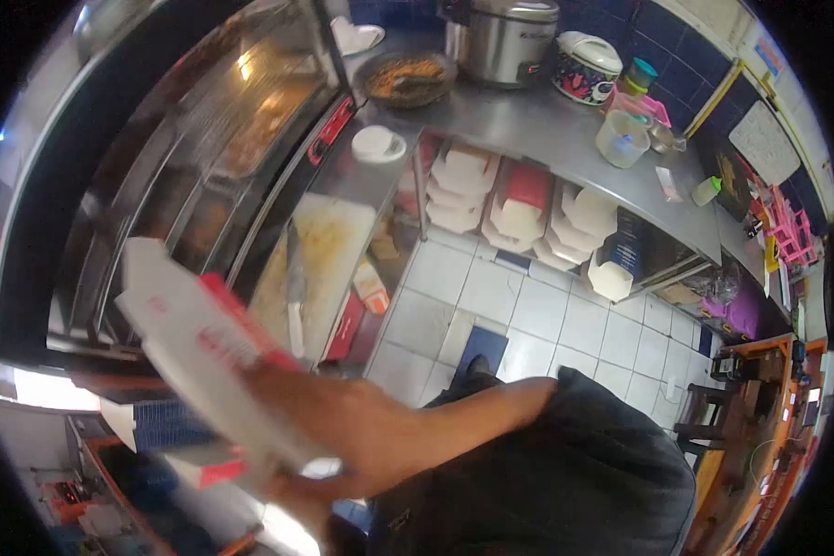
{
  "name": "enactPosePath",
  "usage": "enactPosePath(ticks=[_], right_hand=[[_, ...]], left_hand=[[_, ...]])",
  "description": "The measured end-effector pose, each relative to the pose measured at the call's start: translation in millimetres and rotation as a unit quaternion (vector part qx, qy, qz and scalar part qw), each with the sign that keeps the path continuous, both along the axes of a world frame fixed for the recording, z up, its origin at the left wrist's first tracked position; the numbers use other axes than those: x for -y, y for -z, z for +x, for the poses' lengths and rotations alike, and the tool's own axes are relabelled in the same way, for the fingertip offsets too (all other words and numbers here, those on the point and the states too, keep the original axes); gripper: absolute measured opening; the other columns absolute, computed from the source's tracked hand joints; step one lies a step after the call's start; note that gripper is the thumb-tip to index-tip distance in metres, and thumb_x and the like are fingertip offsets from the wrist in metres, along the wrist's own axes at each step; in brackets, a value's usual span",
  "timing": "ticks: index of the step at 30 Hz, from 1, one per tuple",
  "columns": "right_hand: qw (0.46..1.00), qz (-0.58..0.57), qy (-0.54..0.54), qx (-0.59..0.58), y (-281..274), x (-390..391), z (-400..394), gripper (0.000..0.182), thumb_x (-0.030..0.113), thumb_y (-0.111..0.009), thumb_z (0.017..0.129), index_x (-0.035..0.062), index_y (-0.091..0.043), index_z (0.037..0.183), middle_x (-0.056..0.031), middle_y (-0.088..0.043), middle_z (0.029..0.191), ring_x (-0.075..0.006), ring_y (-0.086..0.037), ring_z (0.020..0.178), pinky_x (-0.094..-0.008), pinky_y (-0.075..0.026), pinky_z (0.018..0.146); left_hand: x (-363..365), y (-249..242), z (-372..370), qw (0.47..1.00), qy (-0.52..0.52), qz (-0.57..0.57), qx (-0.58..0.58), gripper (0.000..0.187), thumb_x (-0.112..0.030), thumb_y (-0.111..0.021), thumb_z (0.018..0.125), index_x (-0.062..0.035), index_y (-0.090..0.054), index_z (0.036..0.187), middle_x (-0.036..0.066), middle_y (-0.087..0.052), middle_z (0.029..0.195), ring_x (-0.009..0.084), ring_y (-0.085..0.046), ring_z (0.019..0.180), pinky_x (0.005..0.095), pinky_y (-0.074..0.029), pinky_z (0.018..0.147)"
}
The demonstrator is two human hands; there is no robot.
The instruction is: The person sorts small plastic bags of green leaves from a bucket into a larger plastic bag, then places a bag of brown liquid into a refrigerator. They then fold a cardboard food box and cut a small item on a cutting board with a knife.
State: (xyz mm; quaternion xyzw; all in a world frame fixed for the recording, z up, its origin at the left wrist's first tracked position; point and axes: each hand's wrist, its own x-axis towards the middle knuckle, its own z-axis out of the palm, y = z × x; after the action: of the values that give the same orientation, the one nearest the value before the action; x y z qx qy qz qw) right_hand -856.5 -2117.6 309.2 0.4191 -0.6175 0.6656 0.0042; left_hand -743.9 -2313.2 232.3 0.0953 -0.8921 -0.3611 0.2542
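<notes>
My right hand reaches in from the right, its fingers closed around a white and red cardboard takeaway box. The box is tilted and blurred by motion, and some of the fingers are hidden behind it. Below it, a blurred patch of skin at the bottom edge looks like my left hand; its fingers cannot be made out. Beyond the box lies a stained white cutting board, with a knife resting along its left side. A small orange and white carton sits beside the board.
A glass food display case stands at left. The steel counter carries a pan of food, a rice cooker, a floral pot and a plastic jug. Stacked cardboard boxes fill the shelf below, above the tiled floor.
</notes>
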Motion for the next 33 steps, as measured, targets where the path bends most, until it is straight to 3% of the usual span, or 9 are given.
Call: enactPosePath(ticks=[3,8,10,16,18,22,24,28,33], right_hand=[[0.970,0.126,0.209,-0.006,17.0,-77.6,-21.8,0.066,0.023,-0.061,0.089,-0.0050,-0.033,0.142,-0.0323,-0.049,0.130,-0.0449,-0.057,0.112,-0.0454,-0.051,0.091],[0.916,0.223,0.333,0.034,53.9,-187.5,-66.8,0.059,0.013,-0.055,0.089,0.0019,-0.035,0.143,-0.0298,-0.060,0.113,-0.0448,-0.063,0.094,-0.0467,-0.054,0.079],[0.849,0.309,0.425,0.061,71.9,-220.5,-83.7,0.051,0.012,-0.055,0.087,0.0041,-0.046,0.136,-0.0273,-0.063,0.105,-0.0434,-0.064,0.085,-0.0479,-0.053,0.072],[0.744,0.339,0.575,0.028,111.0,-359.7,-181.7,0.029,0.006,-0.058,0.083,0.0057,-0.061,0.112,-0.0211,-0.065,0.094,-0.0416,-0.063,0.084,-0.0472,-0.051,0.070],[0.723,0.377,0.579,-0.021,91.4,-403.3,-212.5,0.021,0.003,-0.058,0.083,0.0034,-0.063,0.103,-0.0208,-0.066,0.095,-0.0412,-0.063,0.085,-0.0469,-0.050,0.070],[0.693,0.390,0.605,-0.045,70.2,-471.2,-284.8,0.017,-0.001,-0.059,0.074,0.0079,-0.064,0.087,-0.0118,-0.065,0.086,-0.0330,-0.061,0.087,-0.0466,-0.045,0.087],[0.674,0.431,0.596,-0.069,63.7,-495.3,-322.0,0.015,-0.001,-0.059,0.073,0.0084,-0.063,0.085,-0.0105,-0.064,0.089,-0.0313,-0.059,0.093,-0.0494,-0.041,0.093],[0.630,0.464,0.604,-0.152,73.6,-526.9,-390.8,0.012,0.001,-0.061,0.071,0.0086,-0.061,0.080,-0.0086,-0.062,0.100,-0.0287,-0.055,0.105,-0.0589,-0.029,0.108],[0.635,0.504,0.562,-0.164,86.2,-532.0,-457.9,0.010,0.003,-0.063,0.071,0.0084,-0.064,0.079,-0.0096,-0.060,0.110,-0.0288,-0.053,0.113,-0.0619,-0.024,0.112]], left_hand=[[-81.9,-3.3,-67.0,0.982,0.154,-0.043,0.095,0.034,-0.026,-0.050,0.097,0.0014,-0.061,0.113,0.024,-0.061,0.108,0.0429,-0.059,0.093,0.0501,-0.045,0.079],[-222.4,-0.2,-172.9,0.972,0.228,-0.028,-0.041,0.033,-0.018,-0.043,0.099,0.0084,-0.061,0.105,0.017,-0.064,0.082,0.0258,-0.063,0.078,0.0407,-0.043,0.066],[-261.5,-12.4,-203.2,0.941,0.314,0.124,-0.037,0.029,-0.013,-0.040,0.099,0.0082,-0.059,0.100,0.027,-0.062,0.089,0.0408,-0.060,0.084,0.0431,-0.045,0.072],[-317.2,-12.3,-338.4,0.955,0.197,0.223,-0.007,0.029,-0.014,-0.041,0.101,0.0051,-0.062,0.107,0.020,-0.065,0.095,0.0249,-0.063,0.088,0.0351,-0.048,0.074],[-333.5,-30.0,-384.0,0.866,0.179,0.462,-0.074,0.027,-0.009,-0.041,0.098,0.0016,-0.061,0.114,0.016,-0.065,0.104,0.0212,-0.063,0.095,0.0290,-0.049,0.081],[-318.3,4.3,-492.6,0.827,0.279,0.487,-0.043,0.030,-0.010,-0.041,0.095,0.0019,-0.058,0.117,0.018,-0.064,0.110,0.0252,-0.065,0.098,0.0289,-0.050,0.086],[-330.1,-7.8,-524.0,0.699,0.386,0.593,0.104,0.033,-0.012,-0.045,0.092,0.0031,-0.057,0.118,0.021,-0.065,0.110,0.0316,-0.068,0.100,0.0375,-0.056,0.087],[-386.2,-7.7,-592.7,0.713,0.406,0.546,0.169,0.031,-0.017,-0.044,0.097,0.0029,-0.049,0.120,0.025,-0.062,0.119,0.0367,-0.066,0.105,0.0388,-0.058,0.086],[-475.4,50.4,-666.7,0.571,0.452,0.648,0.224,0.038,-0.016,-0.048,0.098,0.0017,-0.037,0.130,0.025,-0.050,0.136,0.0364,-0.057,0.120,0.0440,-0.054,0.094]])
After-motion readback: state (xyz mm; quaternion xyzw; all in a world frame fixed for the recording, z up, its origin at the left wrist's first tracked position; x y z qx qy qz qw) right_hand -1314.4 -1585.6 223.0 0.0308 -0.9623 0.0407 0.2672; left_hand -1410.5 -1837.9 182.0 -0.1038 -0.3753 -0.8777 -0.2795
